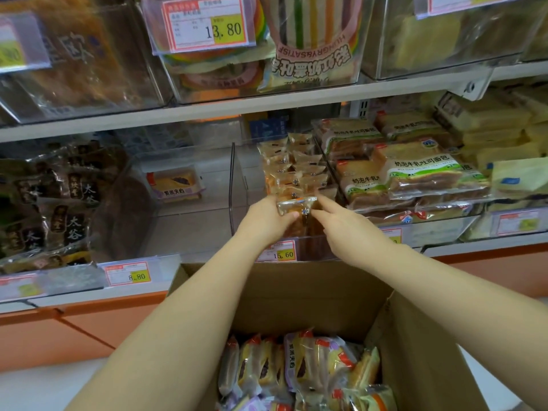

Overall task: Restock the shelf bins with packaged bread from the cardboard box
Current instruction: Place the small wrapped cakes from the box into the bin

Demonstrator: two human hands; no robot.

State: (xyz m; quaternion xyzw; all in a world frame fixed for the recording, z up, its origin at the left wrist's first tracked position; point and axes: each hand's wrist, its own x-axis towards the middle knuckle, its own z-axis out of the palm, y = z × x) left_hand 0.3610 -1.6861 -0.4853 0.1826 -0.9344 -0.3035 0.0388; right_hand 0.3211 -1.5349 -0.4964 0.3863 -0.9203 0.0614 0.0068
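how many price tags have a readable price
3: the 13.80 tag up top, the 8.80 tag lower left, the 15.60 tag at centre; other tags are blurred or cropped.

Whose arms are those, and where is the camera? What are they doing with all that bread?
The camera sits on a person's head, so you see their own two arms reaching out. Both hands hold one small bread packet: the left hand grips one end, the right hand pinches the other. They hold it at the front of a row in a clear shelf bin. Below is an open cardboard box with more wrapped bread inside.
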